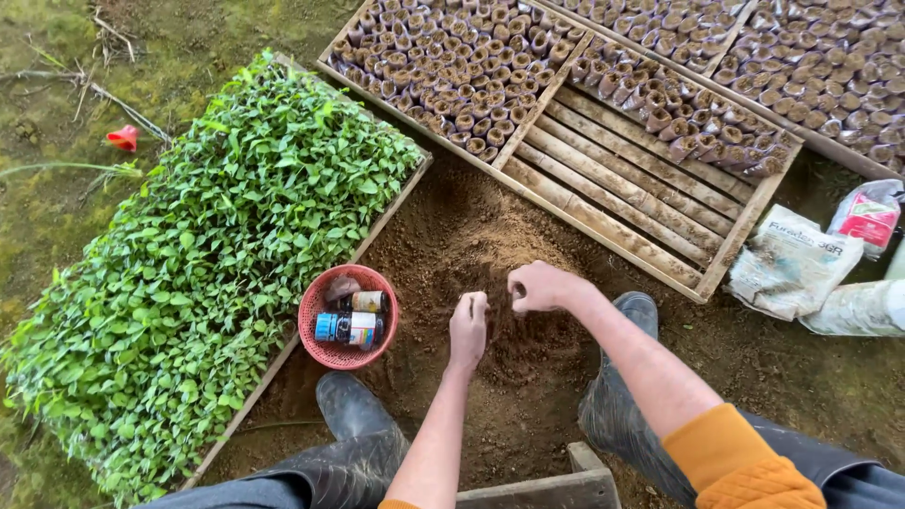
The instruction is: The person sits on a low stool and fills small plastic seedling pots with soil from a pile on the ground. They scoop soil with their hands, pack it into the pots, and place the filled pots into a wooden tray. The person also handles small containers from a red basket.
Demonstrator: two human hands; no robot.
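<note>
My left hand hangs over a mound of loose brown soil, fingers curled down with soil on them. My right hand is closed into a fist just to its right, above the same mound; whether it holds soil or a small pot I cannot tell. Both forearms reach forward between my two dark rubber boots. A red plastic basket with small bottles in it stands just left of my left hand.
A wooden tray of green seedlings lies on the left. Slatted wooden frames holding several soil-filled pots sit beyond the mound. Plastic bags lie at right. A wooden seat edge is beneath me.
</note>
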